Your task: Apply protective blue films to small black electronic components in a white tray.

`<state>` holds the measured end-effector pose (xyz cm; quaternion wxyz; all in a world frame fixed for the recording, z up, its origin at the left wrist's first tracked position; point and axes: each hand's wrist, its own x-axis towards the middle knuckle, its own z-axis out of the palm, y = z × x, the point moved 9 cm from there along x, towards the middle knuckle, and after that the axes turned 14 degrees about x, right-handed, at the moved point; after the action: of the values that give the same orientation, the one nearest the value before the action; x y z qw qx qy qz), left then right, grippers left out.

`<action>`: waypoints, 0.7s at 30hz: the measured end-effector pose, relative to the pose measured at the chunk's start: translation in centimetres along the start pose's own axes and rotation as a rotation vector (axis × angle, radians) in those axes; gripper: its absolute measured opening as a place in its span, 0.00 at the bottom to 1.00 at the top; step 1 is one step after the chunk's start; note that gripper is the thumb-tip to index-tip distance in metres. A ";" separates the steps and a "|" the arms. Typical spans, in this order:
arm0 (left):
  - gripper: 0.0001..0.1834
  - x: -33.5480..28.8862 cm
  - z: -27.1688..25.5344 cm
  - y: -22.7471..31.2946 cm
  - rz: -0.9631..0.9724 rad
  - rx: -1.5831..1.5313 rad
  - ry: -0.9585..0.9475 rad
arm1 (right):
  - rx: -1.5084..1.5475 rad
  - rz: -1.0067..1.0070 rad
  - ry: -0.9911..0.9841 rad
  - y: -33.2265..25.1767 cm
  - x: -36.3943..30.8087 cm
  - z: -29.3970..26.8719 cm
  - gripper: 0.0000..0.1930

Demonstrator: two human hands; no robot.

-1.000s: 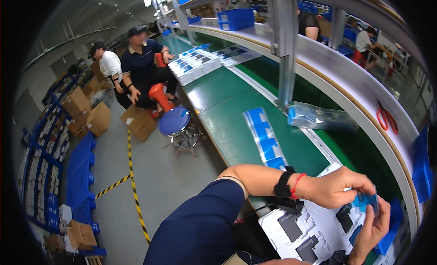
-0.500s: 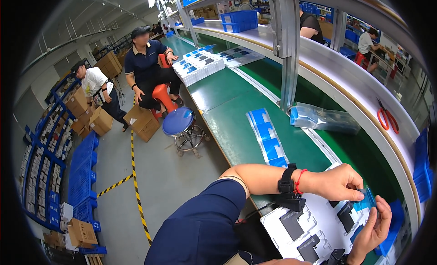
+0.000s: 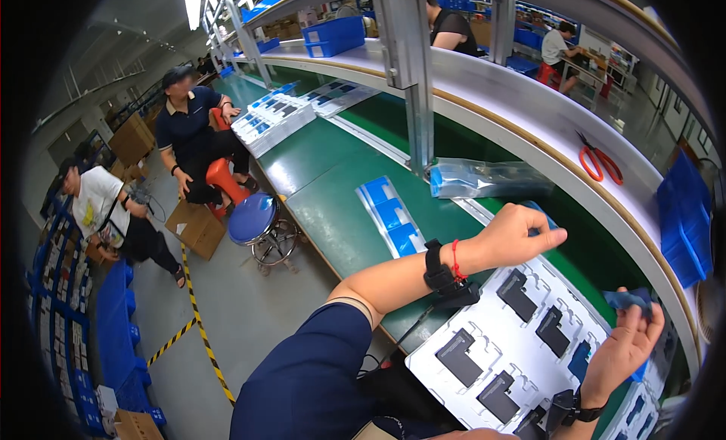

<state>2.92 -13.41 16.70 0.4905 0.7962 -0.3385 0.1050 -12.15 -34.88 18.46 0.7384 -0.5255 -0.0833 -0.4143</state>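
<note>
The hands, together at a blue film piece (image 3: 631,298) half a second ago, are now apart: the right hand (image 3: 628,338) pinches it near the shelf (image 3: 529,111). The left hand's (image 3: 514,236) grip cannot be determined. Joint handling appears interrupted. The white tray (image 3: 423,359) reaches the counter's (image 3: 325,183) front edge; open surface lies farther left.

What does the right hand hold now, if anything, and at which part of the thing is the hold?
The right hand holds a small dark-blue piece near its lower edge as pictured; its exact kind cannot be told.
</note>
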 end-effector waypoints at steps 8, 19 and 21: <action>0.19 -2.1 2.2 5.2 0.340 -0.014 -0.193 | -0.266 0.267 -0.413 3.7 -2.8 5.2 0.36; 0.10 -1.9 2.4 4.1 0.227 0.040 -0.212 | -0.272 0.422 -0.353 5.8 -2.3 3.2 0.17; 0.10 -1.8 2.4 3.9 0.236 0.045 -0.201 | -0.270 0.452 -0.348 6.0 -2.0 2.6 0.14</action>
<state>-1.36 -15.77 17.35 0.4204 0.7682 -0.4745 0.0894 -8.43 -31.04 14.22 0.7099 -0.6871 -0.0337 -0.1511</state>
